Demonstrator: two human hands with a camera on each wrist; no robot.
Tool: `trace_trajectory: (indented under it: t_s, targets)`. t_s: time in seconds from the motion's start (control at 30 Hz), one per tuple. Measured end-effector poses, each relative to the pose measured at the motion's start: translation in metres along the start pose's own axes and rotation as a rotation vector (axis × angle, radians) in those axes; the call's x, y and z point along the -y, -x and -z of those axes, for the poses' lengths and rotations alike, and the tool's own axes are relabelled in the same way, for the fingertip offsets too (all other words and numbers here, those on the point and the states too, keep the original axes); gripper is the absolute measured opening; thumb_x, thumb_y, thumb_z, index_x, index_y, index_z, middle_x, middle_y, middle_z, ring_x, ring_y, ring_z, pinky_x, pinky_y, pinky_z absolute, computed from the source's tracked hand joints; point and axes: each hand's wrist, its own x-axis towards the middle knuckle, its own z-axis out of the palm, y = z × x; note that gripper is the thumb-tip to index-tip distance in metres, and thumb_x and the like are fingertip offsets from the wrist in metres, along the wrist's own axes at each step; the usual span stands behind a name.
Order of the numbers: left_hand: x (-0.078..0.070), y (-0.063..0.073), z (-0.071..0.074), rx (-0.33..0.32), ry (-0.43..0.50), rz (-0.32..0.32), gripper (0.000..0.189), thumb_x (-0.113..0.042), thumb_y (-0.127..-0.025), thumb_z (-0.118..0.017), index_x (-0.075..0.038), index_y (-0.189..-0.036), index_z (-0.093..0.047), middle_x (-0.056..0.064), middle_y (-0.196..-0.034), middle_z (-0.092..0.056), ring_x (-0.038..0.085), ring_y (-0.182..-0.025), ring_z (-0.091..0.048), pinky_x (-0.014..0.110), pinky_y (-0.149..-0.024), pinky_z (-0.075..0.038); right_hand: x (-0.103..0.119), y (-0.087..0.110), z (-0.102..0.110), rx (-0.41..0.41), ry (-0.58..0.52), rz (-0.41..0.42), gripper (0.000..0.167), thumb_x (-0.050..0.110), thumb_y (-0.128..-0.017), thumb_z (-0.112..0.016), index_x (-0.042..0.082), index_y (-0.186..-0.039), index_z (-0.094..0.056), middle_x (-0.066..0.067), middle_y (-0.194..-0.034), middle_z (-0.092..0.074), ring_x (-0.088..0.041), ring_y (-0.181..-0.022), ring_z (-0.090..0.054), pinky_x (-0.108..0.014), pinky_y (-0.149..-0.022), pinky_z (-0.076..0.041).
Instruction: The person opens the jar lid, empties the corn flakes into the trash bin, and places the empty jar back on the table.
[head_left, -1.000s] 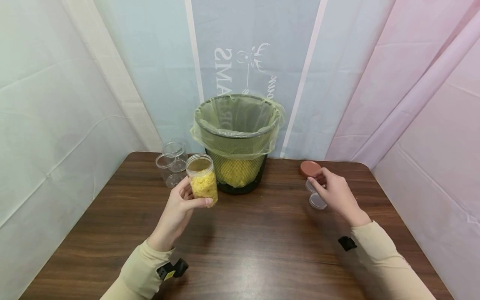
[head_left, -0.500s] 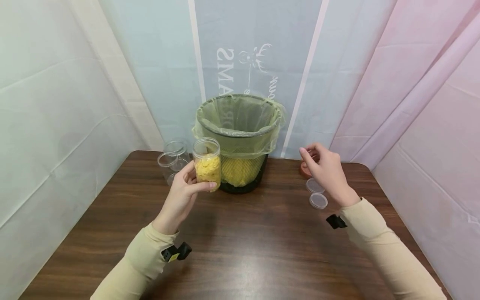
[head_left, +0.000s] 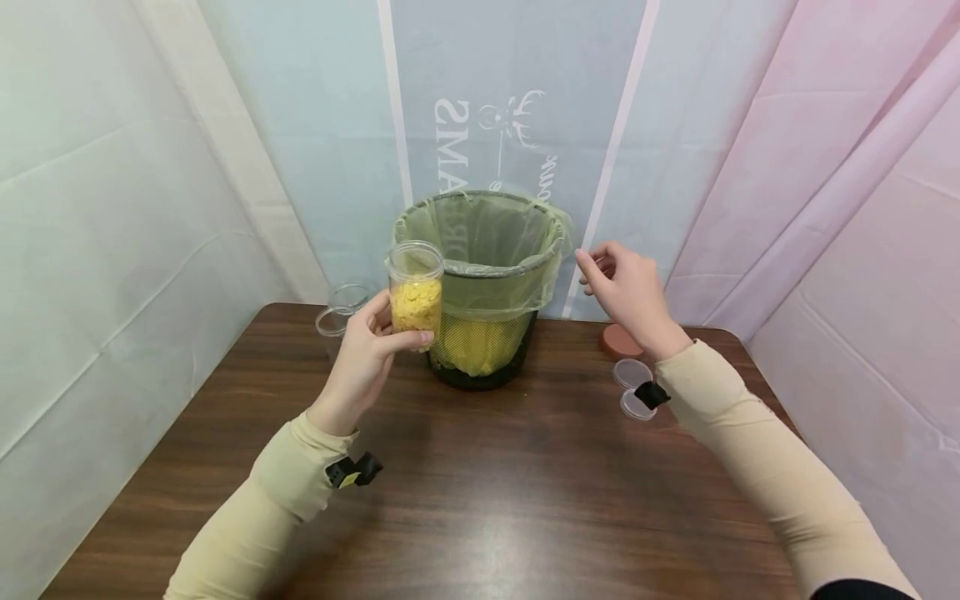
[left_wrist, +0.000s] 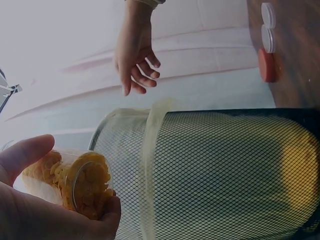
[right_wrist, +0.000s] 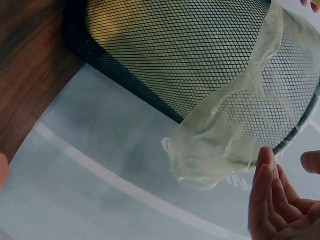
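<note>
My left hand grips a clear, lidless jar partly filled with yellow flaky bits, held nearly upright in front of the bin's left side. The fingers wrap behind it and the thumb lies across its front. A black mesh waste bin stands at the back of the table, with a pale yellow-green liner bag folded over its rim and something yellow low inside. Just right of the rim my right hand hovers in the air with loosely bent fingers. In the right wrist view a gap shows between thumb and fingers, nothing held.
Two clear jars stand left of the bin, partly behind my left hand. On the right lie a reddish-brown lid and two clear lids on the dark wooden table. Fabric curtains enclose the back and sides.
My left hand has raised the jar beside the bin. The right hand has left the lids, moving up and left to the bin's right rim.
</note>
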Motion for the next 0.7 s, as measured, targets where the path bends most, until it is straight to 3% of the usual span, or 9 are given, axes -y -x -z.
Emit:
trace_trajectory:
  t_s: [0.2,0.57,0.7]
  targets:
    - [-0.004,-0.004,0.001,-0.025,0.002,-0.009,0.058,0.010,-0.075,-0.066,-0.005,-0.128,-0.051,0.003,-0.111,-0.061,0.016,-0.100,-0.060,0.025,-0.085,-0.050,0.006,-0.015,-0.006,0.031,-0.070,-0.073,0.046,0.052,-0.092,-0.052,0.008,-0.094,-0.064,-0.013,-0.076,-0.071,-0.011,-0.053,-0.065,-0.024,-0.052,-0.051]
    - [-0.013,-0.013,0.003,-0.025,-0.040,-0.050,0.058,0.011,-0.074,-0.067,-0.004,-0.128,-0.052,0.005,-0.111,-0.061,0.018,-0.102,-0.058,0.027,-0.088,-0.049,0.020,-0.031,-0.012,0.097,-0.155,-0.221,0.063,0.067,-0.084,-0.051,0.007,-0.095,-0.069,-0.016,-0.081,-0.072,-0.020,-0.064,-0.069,-0.029,-0.056,-0.056]
    - [-0.016,-0.015,0.003,-0.019,-0.052,-0.061,0.058,0.009,-0.074,-0.067,-0.005,-0.129,-0.052,0.005,-0.113,-0.061,0.018,-0.104,-0.058,0.027,-0.088,-0.049,0.024,-0.037,-0.013,0.131,-0.168,-0.261,0.062,0.065,-0.084,-0.053,0.007,-0.095,-0.069,-0.013,-0.078,-0.072,-0.022,-0.067,-0.071,-0.028,-0.057,-0.057]
